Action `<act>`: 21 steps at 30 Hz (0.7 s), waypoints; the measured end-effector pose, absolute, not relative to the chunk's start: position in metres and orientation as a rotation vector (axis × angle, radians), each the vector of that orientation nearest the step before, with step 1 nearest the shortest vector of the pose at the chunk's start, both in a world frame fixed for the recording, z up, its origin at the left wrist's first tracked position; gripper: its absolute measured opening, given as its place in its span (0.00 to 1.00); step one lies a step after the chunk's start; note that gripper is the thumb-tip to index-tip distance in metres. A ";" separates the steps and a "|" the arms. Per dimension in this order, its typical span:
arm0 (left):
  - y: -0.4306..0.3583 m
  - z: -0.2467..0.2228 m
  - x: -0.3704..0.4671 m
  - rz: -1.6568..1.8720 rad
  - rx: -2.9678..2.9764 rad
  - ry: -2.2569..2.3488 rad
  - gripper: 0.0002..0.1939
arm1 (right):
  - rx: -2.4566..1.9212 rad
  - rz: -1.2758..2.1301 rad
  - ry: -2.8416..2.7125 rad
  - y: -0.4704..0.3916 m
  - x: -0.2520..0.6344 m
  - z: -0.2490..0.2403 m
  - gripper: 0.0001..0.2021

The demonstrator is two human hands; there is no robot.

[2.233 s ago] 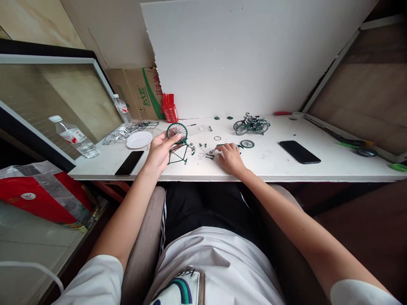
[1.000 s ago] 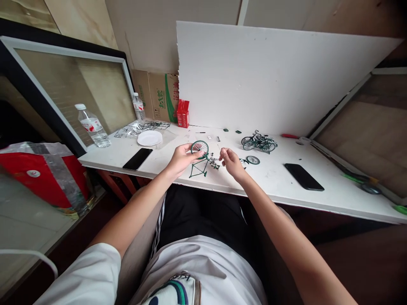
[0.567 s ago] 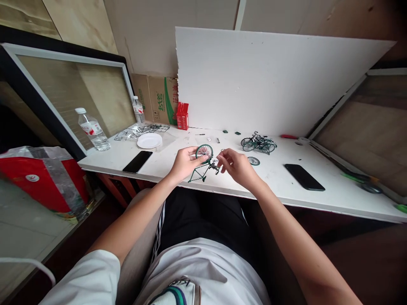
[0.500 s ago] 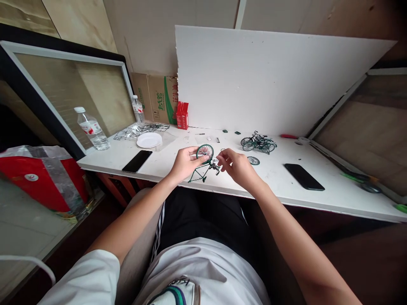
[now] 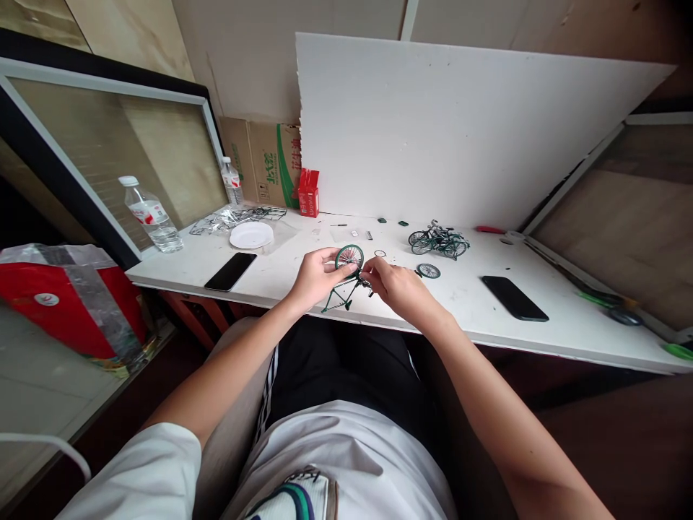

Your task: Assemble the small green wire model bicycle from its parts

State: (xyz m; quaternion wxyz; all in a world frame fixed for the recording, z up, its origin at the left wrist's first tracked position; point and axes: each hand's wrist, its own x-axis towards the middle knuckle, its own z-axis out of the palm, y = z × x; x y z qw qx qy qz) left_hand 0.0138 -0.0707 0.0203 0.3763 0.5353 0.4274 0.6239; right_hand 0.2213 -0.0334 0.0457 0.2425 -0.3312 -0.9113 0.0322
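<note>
Green model bicycle (image 5: 353, 291): held above the white table (image 5: 460, 310), close to its near edge; wheel (image 5: 349, 256) end pointed to the back edge, long axis slanted nearer and left. Left hand (image 5: 318, 273): fingers clamped on the wheel. Right hand (image 5: 393, 282): fingertips together beside it, grip indeterminable. White board (image 5: 460, 130) stood behind. Two bottles (image 5: 152, 216), left end; contents unclear.

Green model bicycle (image 5: 353, 291), wheel (image 5: 349, 255) uppermost

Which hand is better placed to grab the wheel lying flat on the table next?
Probably the right hand, once free: it's nearer that wheel, while the left hand holds the green model bicycle.
</note>
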 end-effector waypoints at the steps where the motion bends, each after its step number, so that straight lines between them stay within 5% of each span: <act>1: -0.070 0.020 0.014 1.592 1.376 1.089 0.25 | -0.913 0.084 -2.508 -0.034 0.221 0.045 0.11; 9: -0.070 0.019 0.015 1.592 1.476 1.111 0.22 | -0.846 0.363 -2.419 -0.040 0.221 0.051 0.09; 21: -0.073 0.019 0.017 1.552 1.497 1.047 0.20 | -0.689 1.028 -2.222 -0.029 0.219 0.049 0.20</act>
